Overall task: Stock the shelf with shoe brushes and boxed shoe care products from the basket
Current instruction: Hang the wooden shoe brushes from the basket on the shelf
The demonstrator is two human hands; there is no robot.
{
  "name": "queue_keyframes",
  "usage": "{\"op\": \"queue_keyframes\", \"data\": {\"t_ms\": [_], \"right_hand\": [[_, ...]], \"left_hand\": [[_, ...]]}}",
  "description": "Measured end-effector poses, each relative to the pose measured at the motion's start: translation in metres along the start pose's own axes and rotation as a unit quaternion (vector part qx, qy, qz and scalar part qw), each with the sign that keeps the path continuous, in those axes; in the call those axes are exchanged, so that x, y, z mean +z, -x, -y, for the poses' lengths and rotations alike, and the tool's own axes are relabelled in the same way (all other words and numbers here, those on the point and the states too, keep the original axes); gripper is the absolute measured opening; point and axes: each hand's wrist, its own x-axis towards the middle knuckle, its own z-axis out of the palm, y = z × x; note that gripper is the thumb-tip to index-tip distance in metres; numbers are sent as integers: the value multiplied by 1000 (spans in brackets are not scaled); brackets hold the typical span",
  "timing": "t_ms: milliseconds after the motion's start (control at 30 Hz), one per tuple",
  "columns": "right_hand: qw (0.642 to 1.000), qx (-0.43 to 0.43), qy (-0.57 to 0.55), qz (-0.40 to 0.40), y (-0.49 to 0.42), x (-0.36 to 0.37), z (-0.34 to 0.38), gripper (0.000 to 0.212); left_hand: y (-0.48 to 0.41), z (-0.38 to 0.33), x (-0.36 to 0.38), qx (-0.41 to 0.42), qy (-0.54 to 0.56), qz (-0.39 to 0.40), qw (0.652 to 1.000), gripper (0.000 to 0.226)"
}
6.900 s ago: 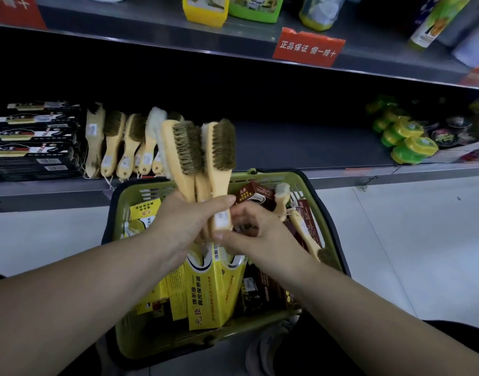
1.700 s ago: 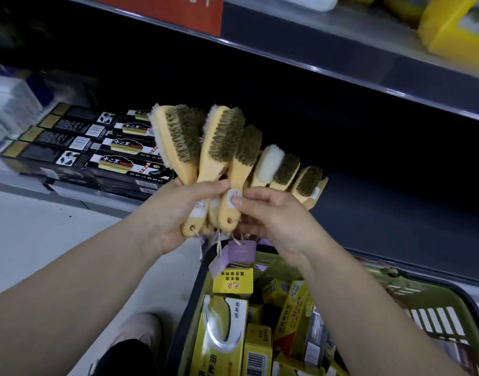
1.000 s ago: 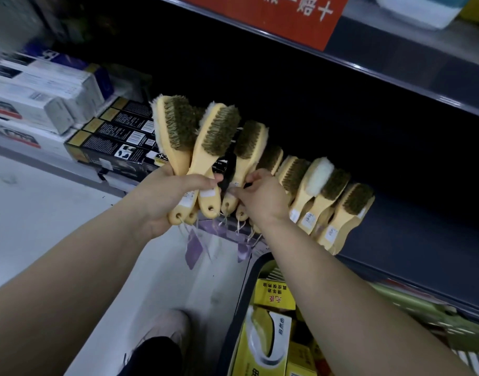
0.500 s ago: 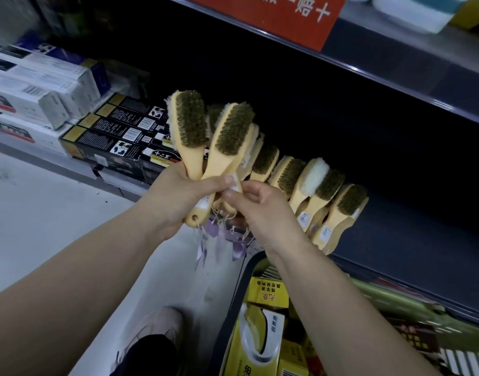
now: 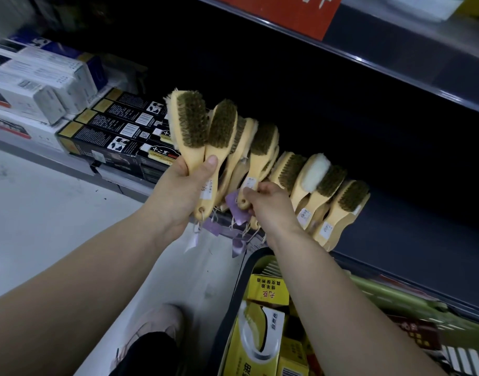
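Brush-stocking step. Left grip (image 5: pixel 184 191) holds brush bundle (image 5: pixel 194 123); right grip (image 5: pixel 268 204) pinches one brush handle (image 5: pixel 250 183). Next, likely: set it on shelf (image 5: pixel 409 226) beside leaning row (image 5: pixel 330 183).

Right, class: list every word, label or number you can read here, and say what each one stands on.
"自然色": on the white-and-yellow box in the basket.
"绵羊油" and "真皮保养", seen upside down: on the small yellow box.
Red sign on the upper shelf edge: cut off, unreadable.
Black boxes: print too small to read.
Stickers on the brushes: too small to read.
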Motion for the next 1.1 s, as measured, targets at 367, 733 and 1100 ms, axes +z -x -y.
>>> {"op": "queue_keyframes", "data": {"t_ms": [367,733,1100], "right_hand": [[995,19,-87,40,5,-4,4,12],[977,-9,206,61,1,1,7,44],[980,-139,143,3,18,-11,19,30]], "left_hand": [[-1,1,-3,-28,13,9,999,10],[-1,3,-4,-69,31,26,997,11],[-1,3,-2,-84,-3,62,995,22]]}}
